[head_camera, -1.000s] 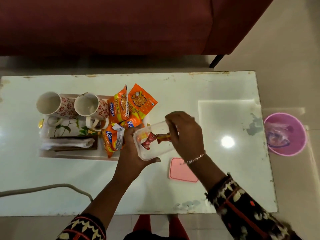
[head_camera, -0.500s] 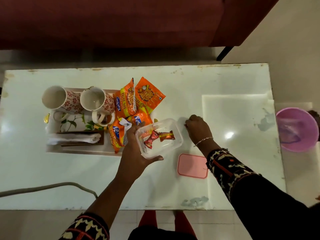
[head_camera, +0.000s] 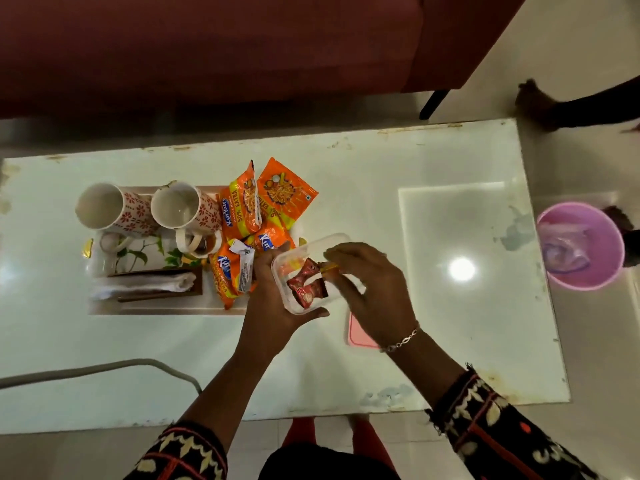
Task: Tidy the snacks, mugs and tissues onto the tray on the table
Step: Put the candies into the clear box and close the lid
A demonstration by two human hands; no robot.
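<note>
Fingers (head_camera: 332,268) pinch one candy; left hand (head_camera: 273,306) grips container (head_camera: 304,251) holding two candies (head_camera: 304,282).

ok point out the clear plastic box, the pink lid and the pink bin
clear plastic box (head_camera: 337,241): head view, far rim
pink flat lid (head_camera: 358,336): head view, exposed left part
round pink bin (head_camera: 611,233): head view, right inner wall
</note>
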